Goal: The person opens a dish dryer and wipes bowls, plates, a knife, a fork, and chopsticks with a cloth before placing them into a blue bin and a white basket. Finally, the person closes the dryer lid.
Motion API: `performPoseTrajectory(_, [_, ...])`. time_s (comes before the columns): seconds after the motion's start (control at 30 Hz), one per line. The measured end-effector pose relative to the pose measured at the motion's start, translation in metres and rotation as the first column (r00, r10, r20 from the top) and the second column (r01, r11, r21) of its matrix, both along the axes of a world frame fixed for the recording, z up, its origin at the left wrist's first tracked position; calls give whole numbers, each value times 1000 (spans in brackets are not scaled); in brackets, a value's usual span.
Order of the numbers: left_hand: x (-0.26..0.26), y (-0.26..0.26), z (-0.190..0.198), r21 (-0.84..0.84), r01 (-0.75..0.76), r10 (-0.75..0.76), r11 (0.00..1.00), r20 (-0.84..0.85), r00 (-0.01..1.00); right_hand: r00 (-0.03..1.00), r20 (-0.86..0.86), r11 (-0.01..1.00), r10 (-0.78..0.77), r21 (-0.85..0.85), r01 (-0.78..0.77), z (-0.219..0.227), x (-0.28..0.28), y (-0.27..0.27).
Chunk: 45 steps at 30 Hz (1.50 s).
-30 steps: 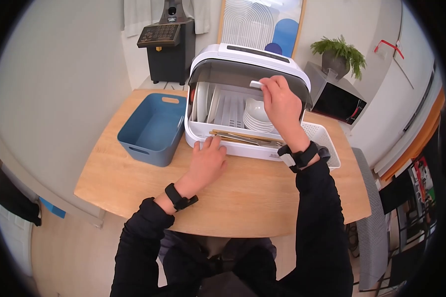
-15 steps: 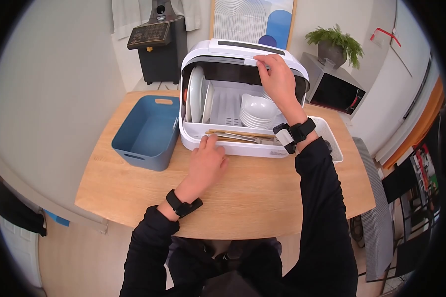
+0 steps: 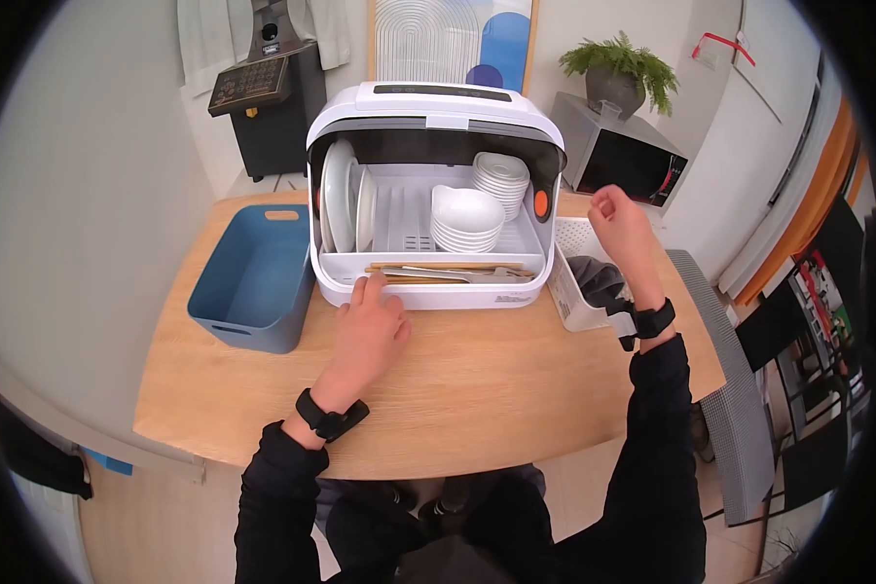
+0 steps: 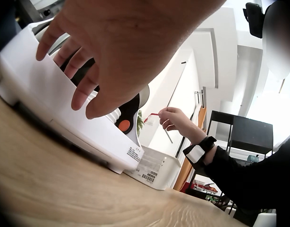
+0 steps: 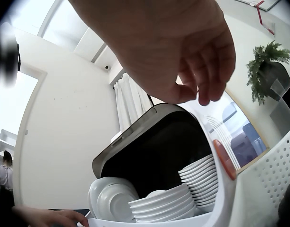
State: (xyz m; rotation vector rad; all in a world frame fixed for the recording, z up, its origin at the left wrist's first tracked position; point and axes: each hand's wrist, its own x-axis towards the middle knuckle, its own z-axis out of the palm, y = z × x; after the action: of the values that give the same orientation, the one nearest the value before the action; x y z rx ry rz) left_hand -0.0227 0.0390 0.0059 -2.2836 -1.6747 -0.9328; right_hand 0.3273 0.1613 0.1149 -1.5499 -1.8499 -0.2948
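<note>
A white dish cabinet [image 3: 436, 295] stands on the table with its dark lid [image 3: 380, 142] raised. Upright plates [image 3: 340, 200] fill its left side; a stack of bowls [image 3: 467, 220] and a stack of small dishes [image 3: 502, 173] sit to the right. Chopsticks and metal cutlery [image 3: 457, 274] lie along the front tray. My left hand [image 3: 368, 329] rests its fingertips at the cabinet's front rim, fingers spread in the left wrist view. To the cabinet's right, my right hand [image 3: 625, 232] hovers with loosely bent fingers and nothing in them.
Left of the cabinet is a blue basket [image 3: 253, 316]. On the right a white perforated basket [image 3: 576, 234] holds a dark grey item [image 3: 597, 280]. Behind it are a microwave [image 3: 621, 161] and a potted plant [image 3: 615, 92]. The wooden tabletop [image 3: 477, 389] runs toward me.
My right hand has pushed the lid up by its white handle, let go, and moved right over the white basket. My left hand stays at the front rim.
</note>
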Motion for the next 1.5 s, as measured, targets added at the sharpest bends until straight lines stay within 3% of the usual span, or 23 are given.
performPoseTrajectory(0.07, [0,1,-1,1,10,-10,1000,7,1000,959,283,950,-30,-291,115,-15,32,12])
performPoseTrajectory(0.17, [-1,4,-4,0,33,-33,999,23,999,928,299,808,222,-590,-3,-44,55,20])
performPoseTrajectory(0.27, [0,4,-4,-5,25,-25,1000,-4,1000,938,243,709,248,-706,-5,-39,58,33])
performPoseTrajectory(0.3, [0,3,-3,-21,19,-20,1000,-6,1000,937,220,746,271,-663,-61,-42,62,35])
performPoseTrajectory(0.4, [-1,0,4,-46,11,-11,999,-15,1000,942,253,818,220,-574,-38,-41,73,41])
performPoseTrajectory(0.5, [-4,0,8,-56,18,-17,998,20,1000,979,199,929,33,-369,44,-4,56,1])
performPoseTrajectory(0.6, [-6,-1,27,-147,50,-34,988,109,993,994,29,986,-108,-125,111,40,25,-56])
performPoseTrajectory(0.67, [-5,1,46,-239,85,-40,967,186,982,984,-172,997,44,-59,-55,60,6,-83])
performPoseTrajectory(0.7, [-2,2,53,-216,166,-96,962,303,948,956,-266,991,124,-12,-132,63,-2,-89])
performPoseTrajectory(0.77, [11,5,67,-144,317,-200,937,523,829,850,-387,931,358,78,-357,52,-25,-92])
performPoseTrajectory(0.87, [37,4,92,122,407,-408,905,512,756,552,-637,778,539,124,-617,23,-76,-84])
performPoseTrajectory(0.93, [42,12,96,170,428,-445,888,557,702,497,-703,734,509,53,-677,6,-100,-70])
performPoseTrajectory(0.97, [41,17,96,198,439,-467,876,574,673,531,-696,741,484,2,-672,-1,-108,-65])
performPoseTrajectory(1.07, [28,31,87,129,444,-394,887,714,579,490,-702,597,517,-116,-794,-7,-111,-48])
performPoseTrajectory(1.17, [18,32,89,-63,509,-182,859,890,418,464,-750,546,472,-165,-821,-4,-114,-44])
performPoseTrajectory(1.27, [14,42,84,-91,552,-57,829,968,245,412,-759,485,504,-146,-862,-7,-115,-45])
performPoseTrajectory(1.3, [16,40,85,-123,538,-6,834,973,231,387,-758,463,525,-127,-877,-4,-116,-45])
performPoseTrajectory(1.4, [21,33,88,-20,513,-116,858,966,233,361,-750,441,555,-103,-892,-3,-116,-47])
performPoseTrajectory(1.5, [26,32,85,-15,472,-169,882,923,345,324,-753,449,573,-42,-892,0,-123,-53])
